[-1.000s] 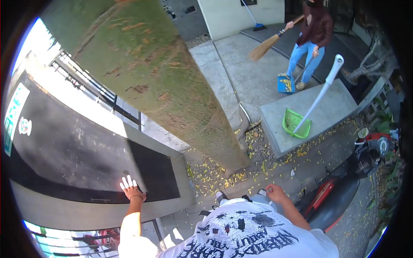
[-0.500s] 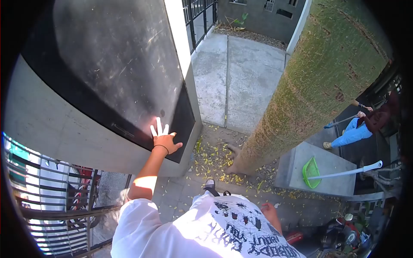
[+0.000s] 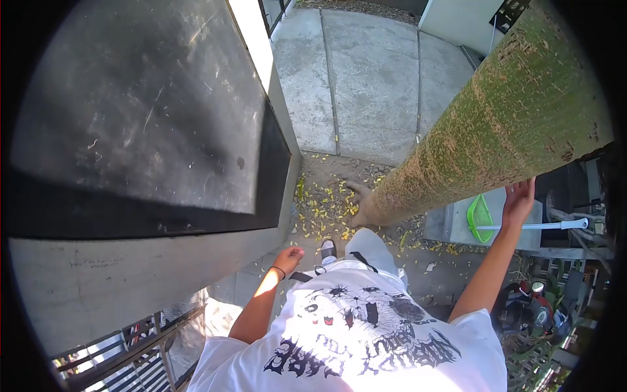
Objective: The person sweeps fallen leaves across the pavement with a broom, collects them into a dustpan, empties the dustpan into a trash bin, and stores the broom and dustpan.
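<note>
My left hand (image 3: 287, 260), with a dark band at the wrist, hangs beside my white shirt (image 3: 366, 320). Its fingers are loosely curled and nothing shows in them. It is apart from the black panel (image 3: 163, 130) to its upper left. My right hand (image 3: 519, 201) is raised at the thick tree trunk (image 3: 470, 137), fingers stretched out. The fingertips meet the trunk's lower edge in view; whether they touch the bark I cannot tell. Beyond that hand, a green-framed, scoop-shaped tool (image 3: 481, 219) with a long white handle (image 3: 552, 226) lies on a grey block (image 3: 457, 222). My forearm partly covers the handle.
Yellow leaves (image 3: 326, 209) lie on the soil around the trunk's base. Concrete slabs (image 3: 372, 78) stretch ahead. A grey wall ledge (image 3: 130, 274) runs along the left, above a barred metal gate (image 3: 130, 356). At the lower right stands a motorbike (image 3: 539, 310) among plants.
My left hand has come off the black panel and dropped to my side. My right hand has risen from beside my shirt to the trunk. The view has shifted; the other person is out of sight.
</note>
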Motion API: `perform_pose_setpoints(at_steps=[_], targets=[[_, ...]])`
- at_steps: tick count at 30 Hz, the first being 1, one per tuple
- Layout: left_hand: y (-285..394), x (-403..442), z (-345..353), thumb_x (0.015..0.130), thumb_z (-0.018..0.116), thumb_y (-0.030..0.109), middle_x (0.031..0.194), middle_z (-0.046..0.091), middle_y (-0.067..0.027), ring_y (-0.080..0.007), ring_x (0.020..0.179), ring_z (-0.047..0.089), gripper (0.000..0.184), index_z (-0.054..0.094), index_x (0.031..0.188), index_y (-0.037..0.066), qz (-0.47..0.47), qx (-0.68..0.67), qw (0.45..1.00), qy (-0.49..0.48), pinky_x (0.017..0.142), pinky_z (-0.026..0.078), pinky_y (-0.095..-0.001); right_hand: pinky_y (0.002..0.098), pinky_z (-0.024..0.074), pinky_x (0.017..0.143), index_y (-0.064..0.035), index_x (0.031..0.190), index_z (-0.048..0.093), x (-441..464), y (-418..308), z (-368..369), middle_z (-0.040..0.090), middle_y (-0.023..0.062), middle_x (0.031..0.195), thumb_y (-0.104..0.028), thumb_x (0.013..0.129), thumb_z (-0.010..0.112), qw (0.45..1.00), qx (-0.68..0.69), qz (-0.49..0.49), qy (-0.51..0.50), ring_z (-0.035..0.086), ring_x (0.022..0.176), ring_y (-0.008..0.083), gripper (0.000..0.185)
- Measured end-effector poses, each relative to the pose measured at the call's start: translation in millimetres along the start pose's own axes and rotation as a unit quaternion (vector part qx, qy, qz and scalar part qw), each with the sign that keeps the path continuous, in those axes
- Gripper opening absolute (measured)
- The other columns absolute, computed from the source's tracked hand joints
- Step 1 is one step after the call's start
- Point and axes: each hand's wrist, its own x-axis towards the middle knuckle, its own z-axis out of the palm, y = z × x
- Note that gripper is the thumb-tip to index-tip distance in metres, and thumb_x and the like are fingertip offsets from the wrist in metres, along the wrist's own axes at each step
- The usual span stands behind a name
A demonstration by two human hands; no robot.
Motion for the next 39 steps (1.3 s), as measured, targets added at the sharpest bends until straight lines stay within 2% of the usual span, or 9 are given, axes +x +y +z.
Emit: perform_pose_setpoints(at_steps=[9, 12, 14, 22, 25, 29, 33, 36, 39], targets=[[57, 202, -41, 0.082, 0.050, 0.025, 0.094, 0.065, -0.0135, -0.0256, 0.085, 0.063, 0.029, 0.064, 0.097, 0.004, -0.345, -0.077, 0.933, 0.070, 0.073, 0.046, -0.0428, 0.0451, 0.0422, 0.088, -0.0109, 0.124, 0.045, 167, -39, 145, 0.051, 0.0098, 0.121, -0.036, 0.092, 0.037, 0.986, 0.144, -0.002, -0.080, 0.052, 0.107, 0.0267, 0.042], [78, 323, -21, 0.074, 0.052, 0.017, 0.090, 0.063, -0.0219, -0.0296, 0.079, 0.063, 0.027, 0.067, 0.086, -0.002, -0.184, 0.283, 0.925, -0.173, 0.067, 0.048, -0.0416, 0.0449, 0.0424, 0.087, -0.0108, 0.124, 0.045, 212, -11, 179, 0.051, 0.0097, 0.121, -0.036, 0.091, 0.038, 0.988, 0.119, 0.036, -0.093, 0.052, 0.107, 0.0267, 0.042], [181, 356, -8, 0.081, 0.052, 0.033, 0.087, 0.065, -0.0155, -0.0264, 0.071, 0.065, 0.036, 0.067, 0.085, 0.000, -0.242, 0.208, 0.935, -0.153, 0.067, 0.049, -0.0391, 0.0447, 0.0426, 0.087, -0.0108, 0.124, 0.045, 216, 32, 167, 0.052, 0.0096, 0.120, -0.036, 0.091, 0.038, 0.988, 0.137, 0.064, -0.040, 0.052, 0.106, 0.0268, 0.041], [371, 534, 2, 0.082, 0.057, 0.029, 0.078, 0.064, -0.0079, -0.0162, 0.063, 0.063, 0.027, 0.060, 0.100, 0.009, 0.118, 0.270, 0.914, -0.278, 0.061, 0.049, -0.0308, 0.0439, 0.0431, 0.087, -0.0105, 0.123, 0.046, 207, 138, 133, 0.052, 0.0093, 0.119, -0.035, 0.091, 0.039, 0.962, 0.124, 0.187, 0.158, 0.053, 0.105, 0.0269, 0.041], [396, 619, -38, 0.073, 0.056, 0.029, 0.093, 0.066, -0.0158, -0.0250, 0.087, 0.064, 0.038, 0.064, 0.099, 0.003, 0.022, 0.640, 0.675, -0.367, 0.076, 0.049, -0.0360, 0.0436, 0.0434, 0.086, -0.0104, 0.122, 0.046, 251, 146, 160, 0.053, 0.0092, 0.119, -0.035, 0.091, 0.039, 0.958, 0.094, 0.242, 0.119, 0.053, 0.104, 0.0269, 0.040], [381, 711, -133, 0.072, 0.051, 0.026, 0.103, 0.063, -0.0165, -0.0316, 0.096, 0.060, 0.038, 0.065, 0.098, 0.002, 0.041, 0.625, 0.760, -0.176, 0.083, 0.047, -0.0379, 0.0432, 0.0437, 0.086, -0.0103, 0.122, 0.046, 304, 153, 175, 0.053, 0.0091, 0.118, -0.034, 0.091, 0.039, 0.944, 0.044, 0.321, 0.063, 0.054, 0.103, 0.0270, 0.040], [441, 701, -196, 0.085, 0.045, 0.037, 0.113, 0.061, -0.0084, -0.0201, 0.086, 0.063, 0.042, 0.057, 0.115, 0.011, -0.240, 0.462, 0.823, -0.228, 0.073, 0.050, -0.0407, 0.0428, 0.0440, 0.086, -0.0102, 0.121, 0.046, 357, 170, 183, 0.053, 0.0089, 0.117, -0.034, 0.090, 0.039, 0.931, 0.006, 0.362, 0.038, 0.054, 0.103, 0.0271, 0.039], [418, 773, -224, 0.085, 0.048, 0.035, 0.116, 0.059, -0.0039, -0.0185, 0.089, 0.062, 0.045, 0.050, 0.123, 0.013, -0.249, 0.628, 0.655, -0.338, 0.078, 0.049, -0.0370, 0.0425, 0.0442, 0.085, -0.0101, 0.121, 0.047, 394, 195, 211, 0.054, 0.0088, 0.117, -0.033, 0.090, 0.040, 0.923, -0.017, 0.382, 0.027, 0.054, 0.102, 0.0271, 0.039], [440, 857, -234, 0.085, 0.046, 0.036, 0.107, 0.064, -0.0045, -0.0212, 0.092, 0.062, 0.039, 0.060, 0.112, 0.011, -0.179, 0.621, 0.649, -0.403, 0.082, 0.045, -0.0425, 0.0422, 0.0444, 0.085, -0.0100, 0.121, 0.047, 422, 222, 247, 0.054, 0.0087, 0.116, -0.033, 0.090, 0.040, 0.912, -0.034, 0.407, 0.030, 0.054, 0.102, 0.0272, 0.039]])
